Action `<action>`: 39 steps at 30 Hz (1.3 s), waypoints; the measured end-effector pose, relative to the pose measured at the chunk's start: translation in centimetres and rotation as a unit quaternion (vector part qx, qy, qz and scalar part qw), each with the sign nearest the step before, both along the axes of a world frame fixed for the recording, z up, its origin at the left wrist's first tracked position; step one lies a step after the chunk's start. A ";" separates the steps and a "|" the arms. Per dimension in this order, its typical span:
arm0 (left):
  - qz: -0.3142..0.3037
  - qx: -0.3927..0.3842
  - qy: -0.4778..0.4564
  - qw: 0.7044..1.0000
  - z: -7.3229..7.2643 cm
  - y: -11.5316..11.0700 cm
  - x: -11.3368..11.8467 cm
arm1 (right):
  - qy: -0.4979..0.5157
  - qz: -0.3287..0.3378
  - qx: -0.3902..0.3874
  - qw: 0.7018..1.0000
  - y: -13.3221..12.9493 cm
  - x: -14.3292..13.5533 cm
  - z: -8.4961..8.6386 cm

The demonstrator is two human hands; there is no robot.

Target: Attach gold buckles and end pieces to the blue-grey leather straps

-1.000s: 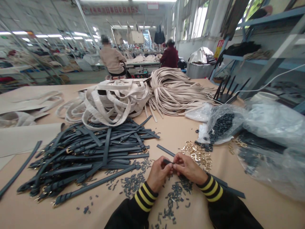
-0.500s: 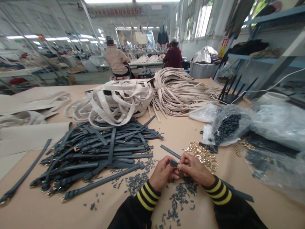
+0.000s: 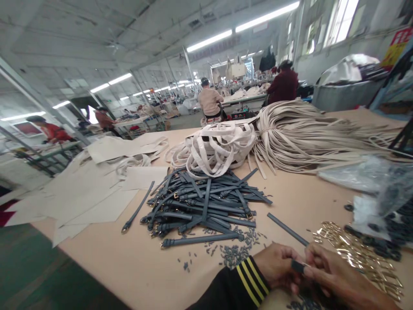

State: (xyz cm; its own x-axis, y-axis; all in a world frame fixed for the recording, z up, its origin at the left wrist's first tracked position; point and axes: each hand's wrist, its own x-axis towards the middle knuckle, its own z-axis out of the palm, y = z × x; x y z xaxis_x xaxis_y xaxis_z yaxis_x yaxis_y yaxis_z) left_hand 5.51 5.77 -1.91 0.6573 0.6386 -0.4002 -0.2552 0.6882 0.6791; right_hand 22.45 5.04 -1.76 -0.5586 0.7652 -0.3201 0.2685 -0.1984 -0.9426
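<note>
Low on the right, my left hand (image 3: 278,265) and my right hand (image 3: 334,273) are close together, fingers closed on a short dark strap end (image 3: 297,266) between them. A thin light line shows at the right fingertips, too small to make out. Behind the hands a dark grey strap (image 3: 285,228) lies on the table. Small dark pieces (image 3: 234,254) are scattered left of my left hand, and more lie below the hands. Gold metal buckles (image 3: 355,249) spread out beside my right hand.
A pile of dark buckled straps (image 3: 206,206) lies mid-table. Behind it are looped white straps (image 3: 219,148) and a beige strap bundle (image 3: 290,133). Beige sheets (image 3: 93,185) cover the left. Plastic bags (image 3: 358,174) and dark rings lie right. Several people sit farther back.
The view has swung left and tilted, so my hands and the table items appear farther right. Both hands still hold the dark strap end. More people and sheets show at the left.
</note>
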 end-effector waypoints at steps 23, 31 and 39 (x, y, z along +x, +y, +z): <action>0.018 -0.001 -0.029 0.999 0.9 0.6 -0.3 | 0.020 -0.036 0.038 0.998 0.7 0.1 2.0; -0.046 0.059 -0.096 0.993 -0.5 0.2 -0.4 | 0.028 -0.004 -0.012 1.000 0.3 0.6 2.9; 0.031 0.080 -0.068 0.994 0.6 0.3 0.1 | 0.015 0.001 -0.023 1.000 0.1 1.1 2.5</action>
State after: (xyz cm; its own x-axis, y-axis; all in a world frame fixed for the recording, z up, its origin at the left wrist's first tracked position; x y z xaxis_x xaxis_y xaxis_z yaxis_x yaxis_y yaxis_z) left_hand 5.57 6.02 -1.35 0.6559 0.7275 -0.2015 -0.3898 0.5550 0.7349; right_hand 23.57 5.17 0.72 -0.5698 0.7487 -0.3389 0.2413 -0.2418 -0.9398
